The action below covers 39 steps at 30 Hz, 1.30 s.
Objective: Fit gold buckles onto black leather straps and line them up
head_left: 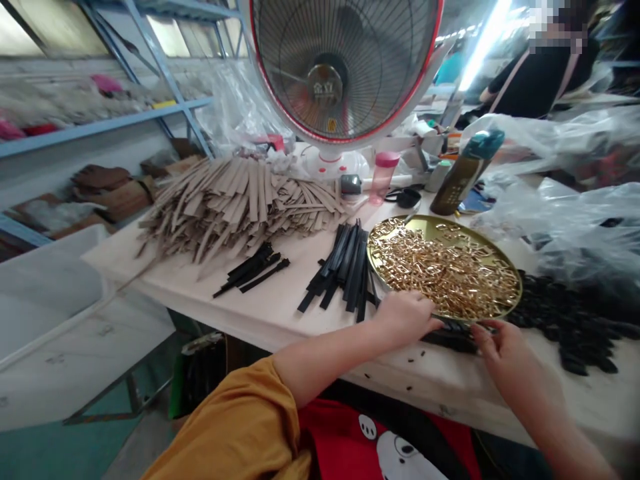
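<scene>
Left hand (407, 317): fingers pinching left end of black strap (456, 326). Right hand (507, 343): fingers pinching its right end. Strap: between hands, along near rim of round tray (425, 228), at near side of worktop (287, 313). Tray: gold buckles (445, 273), loosely heaped. Left of tray: large black bundle (343, 267); farther left, small black bundle (253, 268). Far left: beige strips (240, 207), heaped. Right: black pieces (575, 320), piled. Far side: pink cup (383, 179), dark bottle (463, 179), fan (340, 73).

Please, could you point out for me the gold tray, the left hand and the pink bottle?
Gold tray (428, 228): head view, bare inner surface near far edge.
Left hand (406, 319): head view, back of the hand.
Pink bottle (383, 179): head view, middle of body.
</scene>
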Available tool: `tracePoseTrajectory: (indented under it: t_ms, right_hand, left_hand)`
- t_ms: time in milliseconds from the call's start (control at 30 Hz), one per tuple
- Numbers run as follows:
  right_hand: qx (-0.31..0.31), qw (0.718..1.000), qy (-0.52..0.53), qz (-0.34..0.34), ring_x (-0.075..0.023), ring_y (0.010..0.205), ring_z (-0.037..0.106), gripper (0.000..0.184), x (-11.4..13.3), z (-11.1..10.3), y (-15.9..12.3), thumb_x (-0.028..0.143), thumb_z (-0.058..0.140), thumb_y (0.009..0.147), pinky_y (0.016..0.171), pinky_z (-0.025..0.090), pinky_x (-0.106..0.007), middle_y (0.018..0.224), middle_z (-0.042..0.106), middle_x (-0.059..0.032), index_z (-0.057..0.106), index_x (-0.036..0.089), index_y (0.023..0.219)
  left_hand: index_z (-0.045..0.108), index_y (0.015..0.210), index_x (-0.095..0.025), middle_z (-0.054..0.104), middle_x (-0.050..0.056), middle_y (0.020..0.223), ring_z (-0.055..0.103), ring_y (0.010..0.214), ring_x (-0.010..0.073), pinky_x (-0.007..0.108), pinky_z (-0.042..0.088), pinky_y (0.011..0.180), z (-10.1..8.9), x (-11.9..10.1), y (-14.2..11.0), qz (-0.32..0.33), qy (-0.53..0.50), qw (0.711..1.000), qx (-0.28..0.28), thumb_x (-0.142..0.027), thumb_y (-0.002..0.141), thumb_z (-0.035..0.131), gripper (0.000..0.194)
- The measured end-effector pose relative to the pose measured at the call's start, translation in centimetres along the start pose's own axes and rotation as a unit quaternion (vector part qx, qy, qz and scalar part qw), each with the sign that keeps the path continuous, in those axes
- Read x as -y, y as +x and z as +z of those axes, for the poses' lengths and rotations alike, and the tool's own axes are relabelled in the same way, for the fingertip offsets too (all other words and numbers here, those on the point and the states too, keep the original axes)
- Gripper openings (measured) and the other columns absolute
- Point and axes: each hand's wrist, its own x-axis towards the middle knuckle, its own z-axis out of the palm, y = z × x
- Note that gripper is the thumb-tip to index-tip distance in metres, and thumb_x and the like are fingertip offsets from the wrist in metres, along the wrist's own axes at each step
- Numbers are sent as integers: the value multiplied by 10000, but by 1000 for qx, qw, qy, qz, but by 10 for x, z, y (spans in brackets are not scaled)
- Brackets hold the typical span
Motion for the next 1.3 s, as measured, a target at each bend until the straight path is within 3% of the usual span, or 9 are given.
tracePoseTrajectory:
  t_ms: [167,267,533,700,867,933,1067,1167,1300]
  right_hand:
    - [-69,998,5,9,-311,713,603,579,-5,12,-13,583,291,825,603,452,-403,809,633,-143,577,117,1014]
    - [-106,994,-9,-19,-338,772,580,618,-3,17,-20,584,251,832,704,453,-441,818,610,-175,600,91,965]
    - [-117,992,40,-30,-338,904,555,451,-2,20,-21,490,338,859,821,428,-458,947,596,-177,556,131,1025]
    - [-153,984,70,-55,-303,889,552,366,-5,25,-21,424,397,855,824,431,-439,918,590,-152,550,126,1000]
    - [-205,968,140,-25,-270,915,535,340,11,7,-29,419,469,824,852,408,-432,937,578,-136,551,131,986]
    - [-166,958,232,29,-220,776,548,361,27,-7,-35,449,467,827,760,439,-392,861,577,-95,544,145,1006]
    - [46,874,478,77,-125,528,462,351,52,-31,-42,467,428,852,523,408,-256,628,487,27,519,189,1047]
    - [81,871,476,94,-101,494,425,263,55,-37,-47,411,556,788,467,360,-220,581,444,50,561,190,930]
    - [89,879,456,110,-97,491,430,263,55,-36,-49,409,560,781,463,371,-218,580,450,52,558,189,923]
  left_hand:
    - [543,982,-169,571,73,965,583,898,210,321,468,745,-15,62,-18,-199,118,972,-27,-324,859,479,208]
    - [513,1019,-146,556,84,973,593,881,216,303,479,716,-18,79,-20,-256,128,958,-8,-339,824,519,275]
    - [526,968,-106,593,125,967,606,915,210,267,449,734,-13,83,-13,-315,41,948,-2,-176,842,426,175]
    - [494,994,-138,612,91,938,598,882,192,265,425,728,-26,89,-22,-328,1,944,-31,-289,848,484,210]
    - [534,865,-143,532,6,718,521,695,131,228,363,623,-47,53,-45,-262,-220,937,-70,-346,866,424,231]
    - [561,852,-137,452,-39,614,432,556,83,201,319,541,-49,26,-58,-194,-422,885,34,-344,854,422,250]
    - [581,901,-124,407,-70,532,346,437,50,187,251,449,-42,-19,-79,-134,-643,710,254,-295,813,446,235]
    - [575,904,-124,487,-52,576,405,447,48,182,297,455,-30,-33,-83,-129,-691,642,307,-253,786,462,208]
    - [564,932,-133,572,-26,637,455,443,45,180,328,452,-14,-39,-73,-156,-723,596,313,-201,774,461,201]
